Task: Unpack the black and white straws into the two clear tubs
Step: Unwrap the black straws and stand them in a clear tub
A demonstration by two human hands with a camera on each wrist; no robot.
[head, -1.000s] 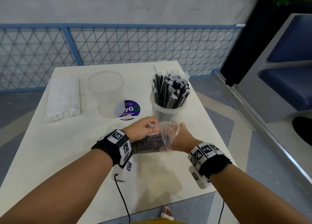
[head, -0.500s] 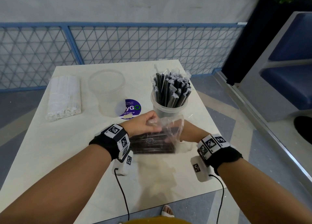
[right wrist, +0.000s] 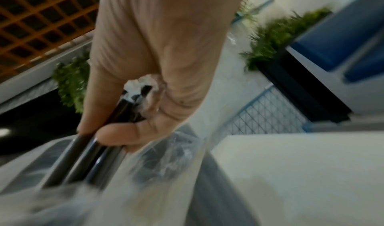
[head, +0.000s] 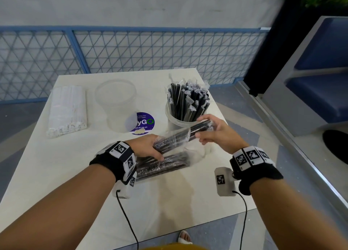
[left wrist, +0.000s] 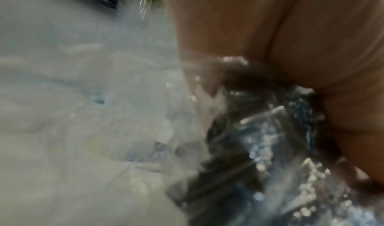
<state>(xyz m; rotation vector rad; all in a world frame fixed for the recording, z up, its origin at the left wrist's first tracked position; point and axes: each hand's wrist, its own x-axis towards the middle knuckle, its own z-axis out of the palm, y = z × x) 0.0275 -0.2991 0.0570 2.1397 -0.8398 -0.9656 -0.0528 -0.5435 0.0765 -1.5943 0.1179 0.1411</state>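
Two hands, one bundle: the right hand [head: 216,132] has its fingers curled round a fistful of black straws [head: 200,128] half out of a clear plastic bag [head: 173,139]; the left hand [head: 146,146] grips the bag's other end.
Long axis: the bundle runs from about 8 o'clock at the left hand to 2 o'clock at the right, its far end tilted up.
Key relation: the black-straw tub [head: 176,120] stands just beyond the right hand, at 11 o'clock from it; that hand is the nearer one by far.
Judgement: the next move looks like drawing the straws clear of the bag, up-ending them, then dropping them in.
Room: the tub already holds many upright straws, so the opening is crowded; a slanted entry could snag the wrapper tips.
Second tub: an empty clear tub [head: 115,99] stands at 10 o'clock, well apart from both hands.
White straws: a sealed pack [head: 67,110] lies at 9 o'clock on the table [head: 56,165], untouched.
More stock: another pack of black straws [head: 162,166] lies under the left wrist.
Edges: the table's right edge is near the right forearm.
Wrist views: both blurred; the right one shows fingers [right wrist: 122,136] closed on dark straws.
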